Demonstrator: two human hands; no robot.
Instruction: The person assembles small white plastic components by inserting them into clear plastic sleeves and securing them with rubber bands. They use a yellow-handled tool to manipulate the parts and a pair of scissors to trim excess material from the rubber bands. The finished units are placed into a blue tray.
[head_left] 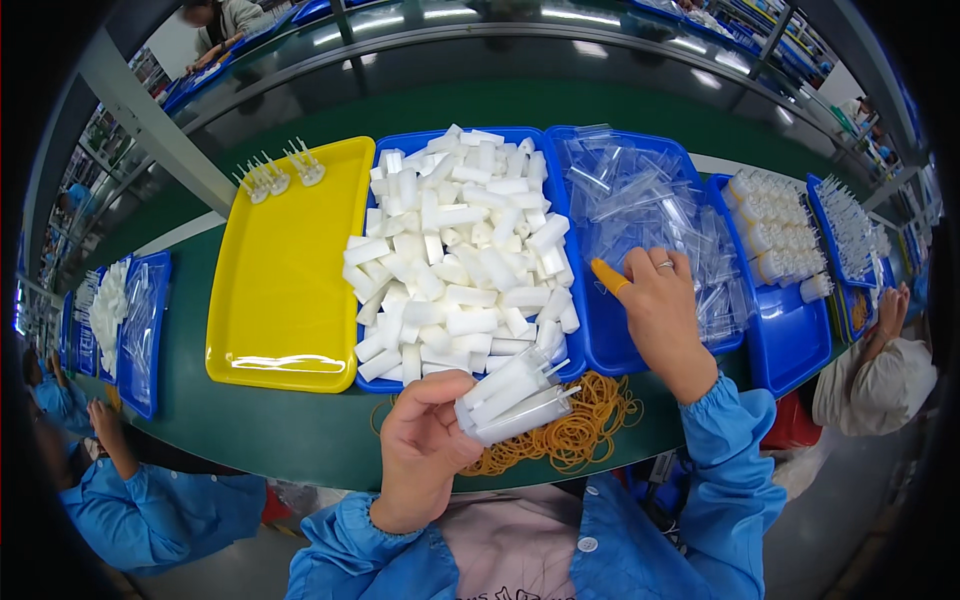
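Note:
My left hand (425, 440) is closed around a bundle of clear plastic tubes (515, 398) with white pieces inside. Thin white stems stick out of the tubes' right ends. Over a blue tray (608, 335) of loose clear tubes (640, 195), my right hand (660, 310) has an orange finger cot (608, 278) on one outstretched digit. Its other fingers bend over the tubes, with their tips partly hidden; I see nothing held between them. White foam blocks (460, 250) heap up in the middle blue tray, just beyond my left hand.
Brown rubber bands (560, 435) lie at the table's near edge. A yellow tray (285, 290) at left bears several white stemmed pieces (265, 178). Right of the clear tubes, another blue tray (790, 350) holds rows of white assemblies (775, 225). Co-workers sit at both sides.

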